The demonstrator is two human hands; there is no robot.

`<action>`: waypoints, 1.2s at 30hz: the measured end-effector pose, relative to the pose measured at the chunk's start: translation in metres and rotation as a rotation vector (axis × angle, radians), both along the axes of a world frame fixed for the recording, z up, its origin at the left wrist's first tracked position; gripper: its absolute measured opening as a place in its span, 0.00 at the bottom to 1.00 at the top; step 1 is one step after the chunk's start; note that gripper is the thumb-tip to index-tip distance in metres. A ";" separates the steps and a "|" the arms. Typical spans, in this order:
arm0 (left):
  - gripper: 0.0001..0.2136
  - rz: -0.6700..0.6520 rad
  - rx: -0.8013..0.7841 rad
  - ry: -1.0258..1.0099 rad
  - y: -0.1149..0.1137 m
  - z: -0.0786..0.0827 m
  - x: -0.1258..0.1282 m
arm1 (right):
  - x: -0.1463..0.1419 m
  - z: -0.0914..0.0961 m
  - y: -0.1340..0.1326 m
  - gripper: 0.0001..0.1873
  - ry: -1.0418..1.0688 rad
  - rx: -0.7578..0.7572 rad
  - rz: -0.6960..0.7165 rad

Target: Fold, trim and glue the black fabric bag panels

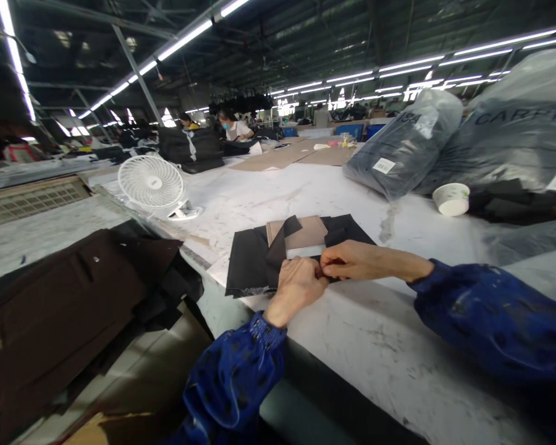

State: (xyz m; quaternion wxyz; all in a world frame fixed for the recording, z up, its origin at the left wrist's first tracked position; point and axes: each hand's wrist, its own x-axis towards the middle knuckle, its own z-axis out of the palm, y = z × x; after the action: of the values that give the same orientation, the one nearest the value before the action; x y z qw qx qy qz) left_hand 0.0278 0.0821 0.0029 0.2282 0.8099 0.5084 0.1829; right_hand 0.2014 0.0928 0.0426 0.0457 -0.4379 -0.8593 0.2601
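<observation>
Dark fabric pieces (250,256) lie stacked on the white table in front of me. A tan panel (306,232) shows in the middle of the stack, with a dark flap folded across its left part and a white strip below it. My left hand (299,281) is closed at the near edge of the stack, its fingers curled inward. Beside it, my right hand (352,258) pinches at the same edge, fingertips against those of the left. Both seem to grip the dark fabric there, though the fingertips hide the exact spot.
A white fan (152,182) stands at the table's left edge. Dark brown fabric (69,309) is heaped lower left. Plastic-wrapped bags (398,148) and a paper bowl (451,199) sit at the right. A masked person (236,130) is further back.
</observation>
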 end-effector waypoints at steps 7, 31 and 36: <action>0.13 -0.181 -0.120 -0.371 0.000 0.009 -0.036 | 0.010 -0.014 0.007 0.16 0.003 -0.118 0.002; 0.07 0.186 0.144 -0.090 -0.013 -0.014 -0.034 | -0.006 -0.019 0.002 0.09 -0.125 0.037 -0.130; 0.08 0.200 0.108 -0.042 -0.009 -0.013 -0.031 | -0.006 -0.025 0.005 0.13 -0.132 0.062 -0.160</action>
State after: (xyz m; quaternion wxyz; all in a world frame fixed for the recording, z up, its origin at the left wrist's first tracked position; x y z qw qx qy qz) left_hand -0.0031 0.0734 -0.0104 0.1754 0.7621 0.5714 0.2487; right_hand 0.1955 0.0976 0.0178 0.0231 -0.5196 -0.8305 0.1993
